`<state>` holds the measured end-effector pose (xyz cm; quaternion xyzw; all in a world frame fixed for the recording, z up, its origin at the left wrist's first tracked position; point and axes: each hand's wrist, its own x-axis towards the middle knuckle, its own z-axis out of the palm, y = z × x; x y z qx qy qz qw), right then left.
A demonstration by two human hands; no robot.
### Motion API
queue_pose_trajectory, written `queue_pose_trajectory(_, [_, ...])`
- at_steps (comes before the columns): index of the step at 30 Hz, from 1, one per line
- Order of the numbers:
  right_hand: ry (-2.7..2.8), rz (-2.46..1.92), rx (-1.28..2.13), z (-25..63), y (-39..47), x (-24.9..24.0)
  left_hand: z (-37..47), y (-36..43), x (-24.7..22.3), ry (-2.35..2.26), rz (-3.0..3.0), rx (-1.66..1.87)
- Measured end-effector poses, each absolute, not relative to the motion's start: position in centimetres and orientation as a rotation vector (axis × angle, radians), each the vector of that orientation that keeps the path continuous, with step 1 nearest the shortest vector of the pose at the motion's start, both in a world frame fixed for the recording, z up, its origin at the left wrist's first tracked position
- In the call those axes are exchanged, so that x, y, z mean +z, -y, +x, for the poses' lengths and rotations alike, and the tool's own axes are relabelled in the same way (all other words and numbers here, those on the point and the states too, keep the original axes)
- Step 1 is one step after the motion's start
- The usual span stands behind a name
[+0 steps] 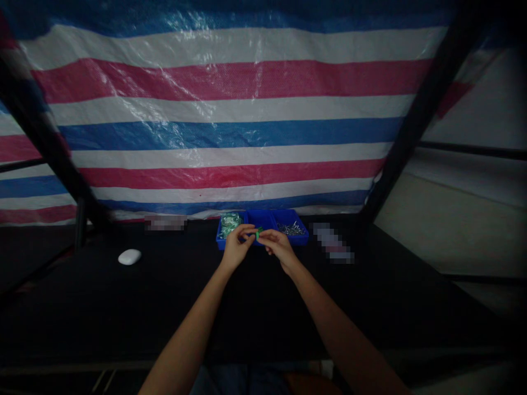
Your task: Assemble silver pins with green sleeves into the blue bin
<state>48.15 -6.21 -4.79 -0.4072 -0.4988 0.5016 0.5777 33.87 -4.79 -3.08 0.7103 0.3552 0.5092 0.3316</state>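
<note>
Between my two hands is a small bright green piece point(258, 235), too small to name more exactly. My left hand point(239, 244) pinches it from the left with thumb and forefinger. From the other side the fingers of my right hand point(280, 246) close on it as well. Just behind both hands lies a blue divided tray point(303, 239). Its left compartment holds green pieces in shiny clear plastic point(230, 222), and its right one holds a heap of small silvery metal parts point(291, 229). My fingers partly hide the middle compartment.
A white rounded object point(129, 257) lies to the left on the black tabletop point(164, 302). Blurred-out items rest behind it and right of the tray. A striped plastic sheet point(230, 131) hangs at the back between dark slanted posts point(405, 142).
</note>
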Motion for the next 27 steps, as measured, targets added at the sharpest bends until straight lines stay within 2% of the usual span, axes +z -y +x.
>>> queue_pose_trajectory(16, [1.009, -1.037, 1.007, 48.79, 5.79, -5.08, 33.56, 4.30, -3.43, -0.981, 1.864, 1.396])
queue_pose_trajectory(27, [1.009, -0.998, 1.055, 48.69, 5.87, -4.60, 33.35, 4.28, -3.47, -0.993, 1.843, 1.405])
